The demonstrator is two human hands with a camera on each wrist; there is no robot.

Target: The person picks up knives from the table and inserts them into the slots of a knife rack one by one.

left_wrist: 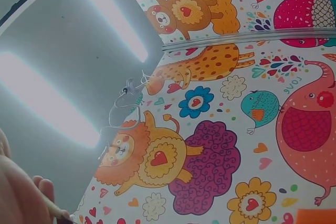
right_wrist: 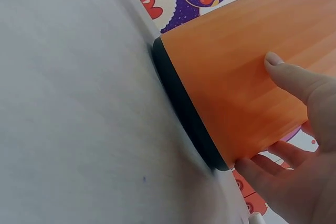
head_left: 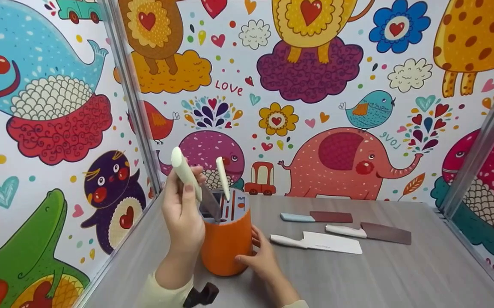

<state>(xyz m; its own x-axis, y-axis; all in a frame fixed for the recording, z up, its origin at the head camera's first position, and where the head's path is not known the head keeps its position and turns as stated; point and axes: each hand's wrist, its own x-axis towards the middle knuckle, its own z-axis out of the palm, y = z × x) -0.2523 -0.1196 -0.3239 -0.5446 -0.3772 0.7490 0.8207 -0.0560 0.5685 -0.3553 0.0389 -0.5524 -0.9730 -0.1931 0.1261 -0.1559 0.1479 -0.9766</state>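
Observation:
My left hand point(head_left: 181, 214) grips the cream handle of a knife point(head_left: 183, 169). The blade slants down and its lower part meets the slotted top of an orange knife block point(head_left: 226, 244); I cannot tell how far it is in. Another cream-handled tool point(head_left: 222, 177) stands in a slot beside it. My right hand point(head_left: 265, 256) holds the block's lower right side, thumb in front and fingers round the side. In the right wrist view the block's dark base point(right_wrist: 184, 108) rests on the table. Only part of the left hand point(left_wrist: 23, 195) shows in the left wrist view.
On the table point(head_left: 384, 278), right of the block, lie a white cleaver point(head_left: 332, 243), a knife with a brown blade and white handle point(head_left: 369, 232), and a knife with a brown blade and light blue handle point(head_left: 315, 217). Cartoon-patterned walls point(head_left: 247, 38) enclose the back and sides.

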